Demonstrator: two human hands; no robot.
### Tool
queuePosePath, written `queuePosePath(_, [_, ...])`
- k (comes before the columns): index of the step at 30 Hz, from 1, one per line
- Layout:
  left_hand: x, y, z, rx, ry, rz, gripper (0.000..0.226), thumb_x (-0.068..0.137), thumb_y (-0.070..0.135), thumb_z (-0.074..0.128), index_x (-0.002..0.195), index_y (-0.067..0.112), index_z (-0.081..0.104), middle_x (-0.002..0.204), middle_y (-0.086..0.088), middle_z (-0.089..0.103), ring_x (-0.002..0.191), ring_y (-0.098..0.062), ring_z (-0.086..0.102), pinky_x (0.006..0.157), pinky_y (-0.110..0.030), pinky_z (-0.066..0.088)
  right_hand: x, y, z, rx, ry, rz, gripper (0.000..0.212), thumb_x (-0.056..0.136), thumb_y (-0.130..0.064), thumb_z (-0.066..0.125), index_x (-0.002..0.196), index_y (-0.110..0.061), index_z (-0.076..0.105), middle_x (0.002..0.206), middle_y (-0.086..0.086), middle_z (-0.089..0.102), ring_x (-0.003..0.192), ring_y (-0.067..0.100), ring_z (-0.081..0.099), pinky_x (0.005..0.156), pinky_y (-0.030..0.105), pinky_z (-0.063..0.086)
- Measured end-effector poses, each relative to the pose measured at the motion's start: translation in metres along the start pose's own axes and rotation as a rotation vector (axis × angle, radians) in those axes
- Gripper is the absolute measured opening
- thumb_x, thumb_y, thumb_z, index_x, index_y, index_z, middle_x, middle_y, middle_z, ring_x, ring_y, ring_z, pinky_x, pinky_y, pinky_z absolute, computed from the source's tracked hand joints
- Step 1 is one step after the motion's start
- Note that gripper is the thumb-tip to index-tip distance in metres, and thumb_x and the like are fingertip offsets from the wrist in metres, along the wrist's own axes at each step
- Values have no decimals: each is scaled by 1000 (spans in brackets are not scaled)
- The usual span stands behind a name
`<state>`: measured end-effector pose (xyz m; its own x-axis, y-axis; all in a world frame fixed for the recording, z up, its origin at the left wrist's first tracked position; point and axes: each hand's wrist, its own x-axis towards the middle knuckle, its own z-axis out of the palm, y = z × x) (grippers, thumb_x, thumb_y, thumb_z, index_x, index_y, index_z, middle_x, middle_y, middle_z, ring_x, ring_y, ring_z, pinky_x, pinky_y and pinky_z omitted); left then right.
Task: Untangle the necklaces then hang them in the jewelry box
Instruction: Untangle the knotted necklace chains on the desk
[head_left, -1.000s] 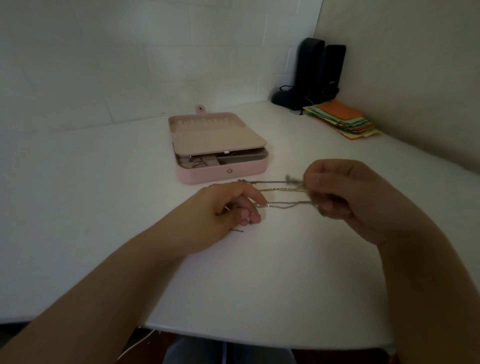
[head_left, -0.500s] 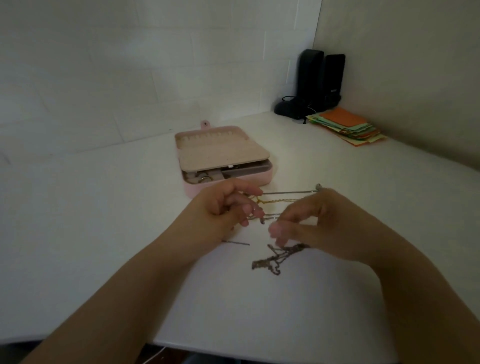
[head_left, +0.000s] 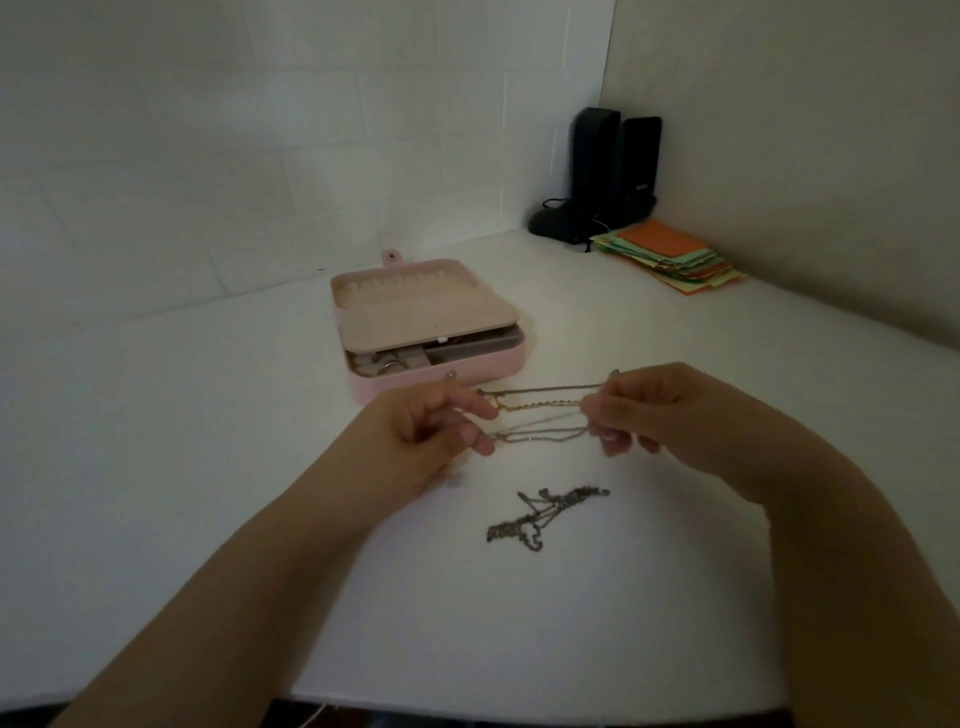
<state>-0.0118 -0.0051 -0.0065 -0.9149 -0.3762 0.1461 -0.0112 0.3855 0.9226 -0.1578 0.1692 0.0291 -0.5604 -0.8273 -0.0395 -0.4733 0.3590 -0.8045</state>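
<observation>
Several thin necklace chains (head_left: 537, 415) stretch level between my two hands, just above the white table. My left hand (head_left: 426, 436) pinches their left ends and my right hand (head_left: 641, 410) pinches their right ends. One dark chain (head_left: 545, 514) lies loose in a small heap on the table below the hands. The pink jewelry box (head_left: 431, 325) stands open behind the hands, with its beige lid panel folded over the tray and a row of hooks showing at the back.
Two black speakers (head_left: 602, 179) stand in the far right corner. A stack of coloured paper (head_left: 670, 254) lies beside them. The table's front edge (head_left: 519, 709) runs close below my forearms. Walls close the back and the right side.
A dark chain has dropped from the bundle onto the table. My right hand moved left, then back right, and the remaining chains are pulled taut again. The view has tilted down.
</observation>
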Motion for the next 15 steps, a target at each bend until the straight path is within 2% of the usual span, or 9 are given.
queuePosePath(2, [0,-2,-2,172,13,0,23,90,8,53,87,28,64,73,16,71,43,-4,44,44,-10,38,-2,7,-9,-111,-17,126,27,80,-41,61,68,-18,68,59,-6,64,54,-2,55,55,10,42])
queuePosePath(4, [0,-1,-5,292,29,15,21,88,13,56,86,32,64,75,15,71,49,-8,52,49,-9,40,-5,13,-16,-210,-35,229,30,76,-44,65,72,-15,70,65,-2,67,60,6,56,62,20,42])
queuePosePath(6, [-2,0,-6,360,62,8,14,84,20,62,84,33,65,72,9,68,60,-3,57,57,-6,41,-7,15,-20,-218,-43,272,30,72,-44,69,74,-14,72,73,5,70,63,10,58,64,23,42])
queuePosePath(8, [-3,1,-7,407,110,11,12,80,23,66,81,35,65,75,12,67,69,5,58,62,-2,39,-9,15,-21,-227,-45,282,26,70,-43,72,72,-18,73,77,7,72,66,11,60,63,22,43])
queuePosePath(10, [-3,1,-9,451,157,32,14,76,23,71,78,35,64,74,15,66,76,6,58,64,-1,38,-8,16,-20,-250,-17,283,22,70,-41,74,71,-19,73,79,7,72,68,13,62,61,21,43])
queuePosePath(13, [-4,1,-12,494,204,37,16,70,24,76,74,35,65,69,17,65,73,2,57,62,-2,38,-5,19,-20,-268,42,287,20,68,-39,76,69,-19,73,76,6,71,64,10,59,56,19,42])
queuePosePath(15, [-4,1,-13,526,188,23,15,67,28,77,72,35,65,67,16,65,67,5,55,59,-3,37,-4,20,-20,-251,56,282,18,66,-37,78,70,-20,72,73,3,70,63,9,58,54,18,42])
